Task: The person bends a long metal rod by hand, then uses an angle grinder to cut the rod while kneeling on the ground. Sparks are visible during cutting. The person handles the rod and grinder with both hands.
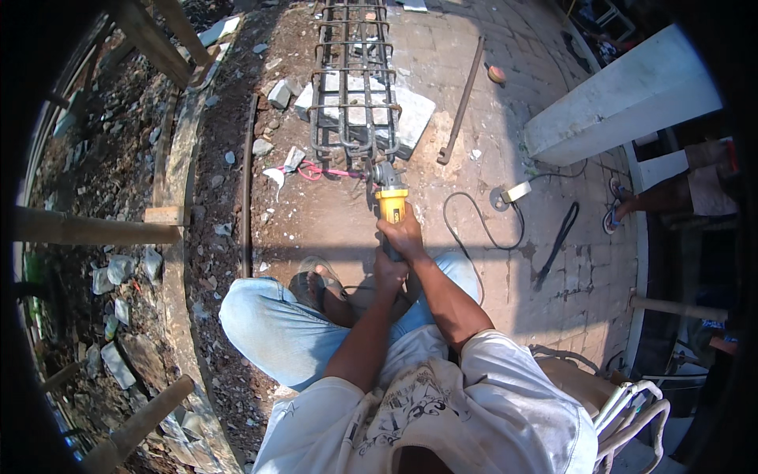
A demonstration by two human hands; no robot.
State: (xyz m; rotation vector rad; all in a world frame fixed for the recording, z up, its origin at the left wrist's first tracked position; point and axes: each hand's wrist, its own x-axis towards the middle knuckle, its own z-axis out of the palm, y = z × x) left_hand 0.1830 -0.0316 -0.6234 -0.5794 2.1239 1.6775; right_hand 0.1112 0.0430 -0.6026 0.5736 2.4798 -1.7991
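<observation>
A yellow and black angle grinder [392, 206] points away from me, held in both hands. My right hand [403, 235] is wrapped round its body just behind the yellow part. Nearer to me, my left hand [390, 272] is closed round the rear of the grinder. The grinder's head lies at the near end of a rebar cage [343, 118], made of long bars tied with square stirrups. Whether the disc touches a bar, I cannot tell. Pink string [324, 169] lies on the ground left of the grinder head. Concrete slabs [414, 118] sit under the cage.
A bent steel bar [464, 103] lies right of the cage. A black cord [474, 201] loops over the paving toward a white socket block [517, 191]. At right stand a white pillar [624, 95] and another person's leg [651, 193]. Wooden posts [103, 227] and rubble line the left.
</observation>
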